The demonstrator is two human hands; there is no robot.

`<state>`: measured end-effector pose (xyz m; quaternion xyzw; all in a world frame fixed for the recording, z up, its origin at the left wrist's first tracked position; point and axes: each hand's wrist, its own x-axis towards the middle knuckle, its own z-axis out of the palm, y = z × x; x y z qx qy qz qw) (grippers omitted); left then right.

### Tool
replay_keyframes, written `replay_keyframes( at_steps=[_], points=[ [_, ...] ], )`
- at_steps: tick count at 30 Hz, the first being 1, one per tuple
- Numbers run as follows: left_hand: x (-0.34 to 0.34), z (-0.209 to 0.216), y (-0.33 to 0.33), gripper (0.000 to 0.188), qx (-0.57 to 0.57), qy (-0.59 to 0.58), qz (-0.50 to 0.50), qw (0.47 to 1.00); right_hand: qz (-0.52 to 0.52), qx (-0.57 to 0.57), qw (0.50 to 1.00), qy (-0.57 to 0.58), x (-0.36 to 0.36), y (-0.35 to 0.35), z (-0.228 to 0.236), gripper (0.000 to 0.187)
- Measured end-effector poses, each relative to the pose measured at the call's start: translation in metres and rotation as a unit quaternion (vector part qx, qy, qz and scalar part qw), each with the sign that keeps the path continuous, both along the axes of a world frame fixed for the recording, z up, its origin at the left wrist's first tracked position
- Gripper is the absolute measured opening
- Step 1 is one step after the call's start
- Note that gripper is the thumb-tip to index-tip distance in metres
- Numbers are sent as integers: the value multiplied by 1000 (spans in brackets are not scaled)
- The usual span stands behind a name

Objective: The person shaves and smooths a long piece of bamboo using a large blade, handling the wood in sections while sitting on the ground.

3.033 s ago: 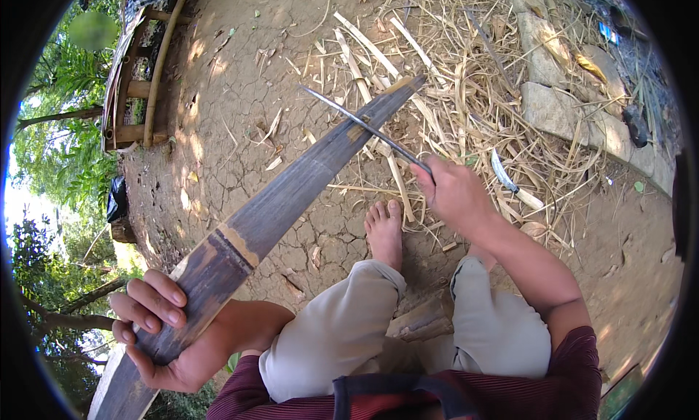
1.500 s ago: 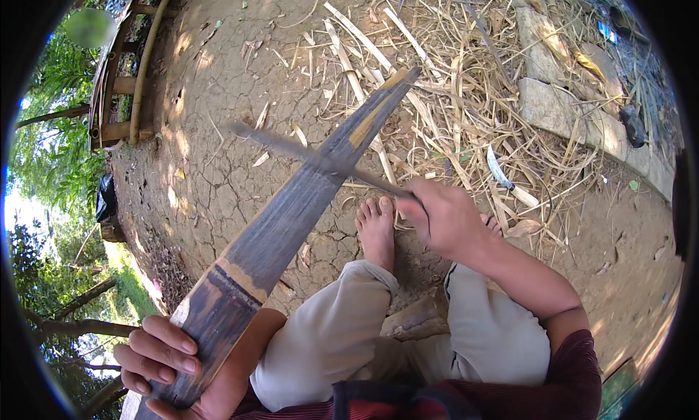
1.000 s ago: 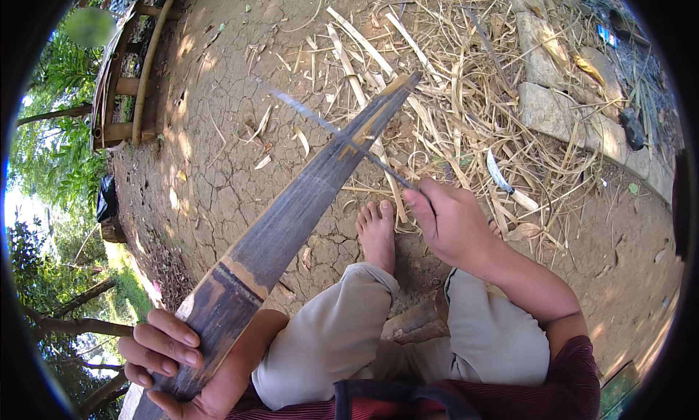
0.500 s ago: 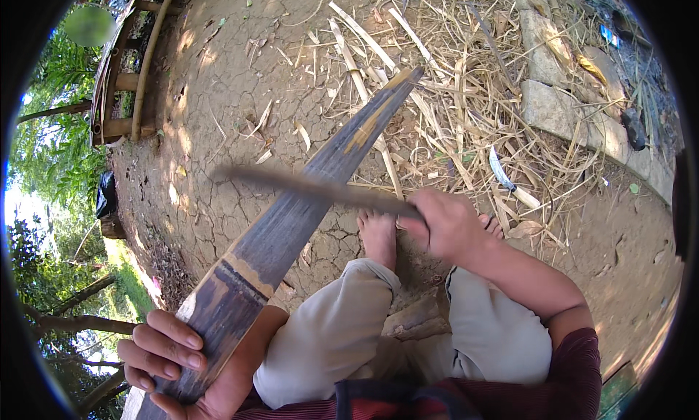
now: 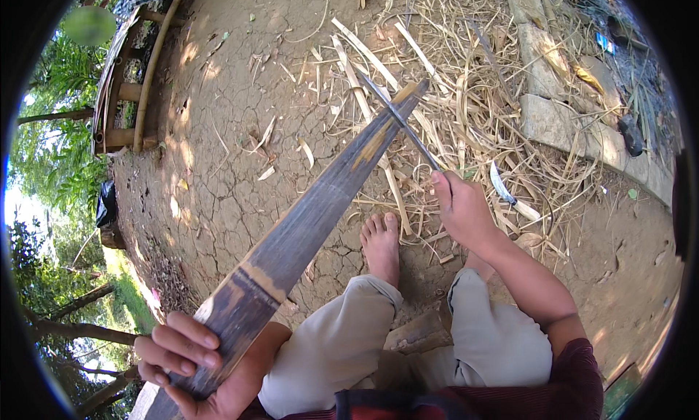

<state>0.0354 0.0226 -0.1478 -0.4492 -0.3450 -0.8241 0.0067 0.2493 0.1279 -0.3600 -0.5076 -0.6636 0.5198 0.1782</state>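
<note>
A long split piece of dark bamboo slants from the lower left up to a tapered tip near the middle, its skin grey-black with pale scraped patches. My left hand is closed around its wide lower end, below the node ring. In my right hand is a long-bladed knife, gripped by its handle, which my fingers hide. The blade crosses the bamboo close to the tapered tip, seemingly against it. On the ground right of my right hand lies a small curved knife with a pale handle.
Bamboo strips and shavings cover the ground ahead and to the right. Stone blocks form an edge at the far right. A bamboo bench stands at the far left. My bare foot rests on the cracked soil.
My right hand has moved the long-bladed knife up and away, from the bamboo's middle to near its tip. My left hand keeps its hold, with the bamboo only slightly shifted.
</note>
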Motion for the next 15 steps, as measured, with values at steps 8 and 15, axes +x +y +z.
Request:
replay_keyframes(
  at_steps=[8, 15],
  points=[
    [-13, -3, 7, 19, -14, -4, -86, 996, 71, 237, 960, 128, 9, -15, 7, 33],
    [-25, 95, 19, 25, -26, 36, -179, 983, 13, 44, 993, 110, 8, -29, 25, 35]
  ],
)
